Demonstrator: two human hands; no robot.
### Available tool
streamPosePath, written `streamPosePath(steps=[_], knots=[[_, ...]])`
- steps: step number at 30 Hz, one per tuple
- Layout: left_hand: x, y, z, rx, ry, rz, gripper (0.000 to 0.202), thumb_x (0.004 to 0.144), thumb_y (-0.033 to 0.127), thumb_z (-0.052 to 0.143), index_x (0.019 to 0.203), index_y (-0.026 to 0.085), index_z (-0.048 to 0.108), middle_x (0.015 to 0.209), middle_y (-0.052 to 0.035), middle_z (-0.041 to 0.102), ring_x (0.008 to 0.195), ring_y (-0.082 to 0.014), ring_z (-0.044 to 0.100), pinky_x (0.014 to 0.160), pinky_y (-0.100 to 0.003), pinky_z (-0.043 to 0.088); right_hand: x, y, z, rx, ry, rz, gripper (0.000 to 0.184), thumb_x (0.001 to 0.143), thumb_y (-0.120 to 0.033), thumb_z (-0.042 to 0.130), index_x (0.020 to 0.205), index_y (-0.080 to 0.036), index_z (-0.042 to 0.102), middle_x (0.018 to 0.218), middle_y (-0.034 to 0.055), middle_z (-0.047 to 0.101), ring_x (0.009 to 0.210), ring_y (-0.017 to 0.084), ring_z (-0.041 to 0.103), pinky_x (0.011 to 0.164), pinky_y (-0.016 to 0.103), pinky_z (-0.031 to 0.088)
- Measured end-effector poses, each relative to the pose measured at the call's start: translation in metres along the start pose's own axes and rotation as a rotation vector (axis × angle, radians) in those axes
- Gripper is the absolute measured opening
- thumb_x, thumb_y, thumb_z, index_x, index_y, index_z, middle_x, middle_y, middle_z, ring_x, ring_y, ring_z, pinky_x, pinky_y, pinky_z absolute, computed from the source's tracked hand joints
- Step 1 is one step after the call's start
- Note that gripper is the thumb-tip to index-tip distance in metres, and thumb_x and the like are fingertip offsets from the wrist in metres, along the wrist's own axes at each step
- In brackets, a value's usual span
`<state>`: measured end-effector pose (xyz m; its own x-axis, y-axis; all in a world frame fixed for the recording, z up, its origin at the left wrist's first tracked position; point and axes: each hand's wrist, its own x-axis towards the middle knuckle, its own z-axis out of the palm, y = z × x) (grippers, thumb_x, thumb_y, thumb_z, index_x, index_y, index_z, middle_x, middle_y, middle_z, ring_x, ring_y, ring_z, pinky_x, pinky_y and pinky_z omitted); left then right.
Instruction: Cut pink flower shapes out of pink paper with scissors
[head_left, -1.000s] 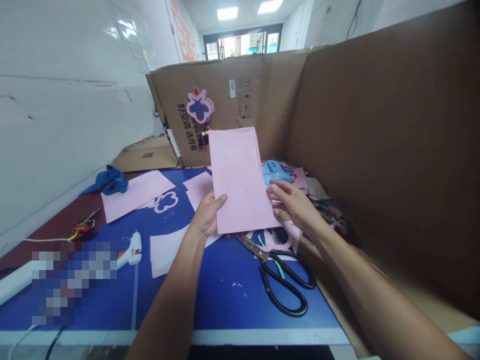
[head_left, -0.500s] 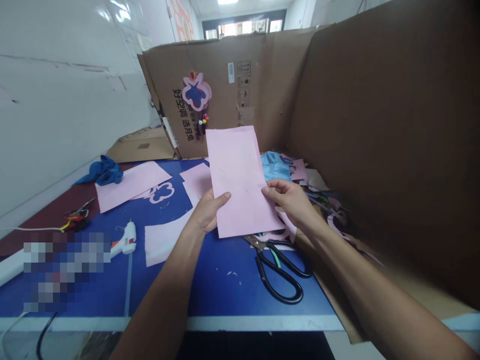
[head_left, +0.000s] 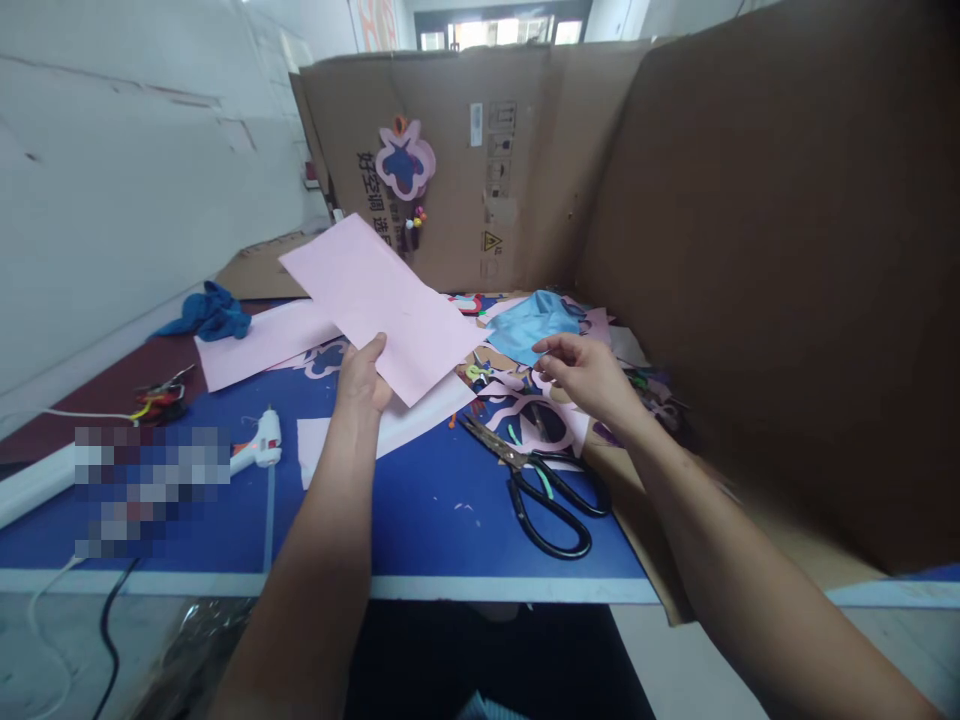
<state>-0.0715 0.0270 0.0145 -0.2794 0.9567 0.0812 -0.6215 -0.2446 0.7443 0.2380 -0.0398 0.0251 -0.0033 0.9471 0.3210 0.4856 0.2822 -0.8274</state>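
Note:
My left hand (head_left: 365, 375) grips a pink paper sheet (head_left: 390, 310) by its lower edge, thumb on top. The sheet is raised and tilted toward the upper left. My right hand (head_left: 581, 368) is apart from it, fingers loosely curled with a gap from the thumb and nothing visible between them. It hovers in front of a light blue cloth (head_left: 536, 325), over pink paper cutouts (head_left: 517, 405). Below lie large black-handled scissors (head_left: 514, 458), blades pointing to the upper left. Another pale pink sheet (head_left: 420, 415) lies partly under my left hand and the raised sheet.
A white glue gun (head_left: 266, 440) stands at the left, near pliers (head_left: 161, 400) and a dark blue cloth (head_left: 206, 312). Cardboard walls (head_left: 540, 180) rise behind and at right. A pink flower-shaped cutout (head_left: 405, 165) hangs on the back one. Scraps pile up along the right.
My right hand has let go of the pink sheet. My left hand has moved it left and tilted it, uncovering the scissors' blades and the cutouts. The view has shifted slightly.

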Motion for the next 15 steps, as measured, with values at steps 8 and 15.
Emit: streamPosePath(steps=[8, 15], knots=[[0.007, -0.003, -0.007, -0.074, 0.104, -0.036, 0.046, 0.084, -0.001, 0.062, 0.127, 0.015, 0.069, 0.126, -0.0177, 0.075, 0.123, -0.0331, 0.07, 0.11, -0.053, 0.053, -0.008, -0.015, -0.017, -0.21, 0.005, 0.002, 0.016, 0.087, -0.033, 0.067, 0.091, -0.02, 0.076, 0.078, 0.0038, 0.077, 0.063, 0.02, 0.068, 0.056, 0.028, 0.046], [0.019, 0.002, -0.018, -0.178, 0.115, -0.03, 0.047, 0.086, 0.0, 0.063, 0.131, 0.016, 0.066, 0.127, -0.0166, 0.075, 0.121, -0.0311, 0.071, 0.109, -0.052, 0.054, -0.055, -0.031, -0.023, -0.644, -0.307, 0.027, 0.021, 0.091, -0.033, 0.066, 0.108, -0.026, 0.076, 0.091, 0.0045, 0.079, 0.08, 0.024, 0.072, 0.066, 0.03, 0.045]])
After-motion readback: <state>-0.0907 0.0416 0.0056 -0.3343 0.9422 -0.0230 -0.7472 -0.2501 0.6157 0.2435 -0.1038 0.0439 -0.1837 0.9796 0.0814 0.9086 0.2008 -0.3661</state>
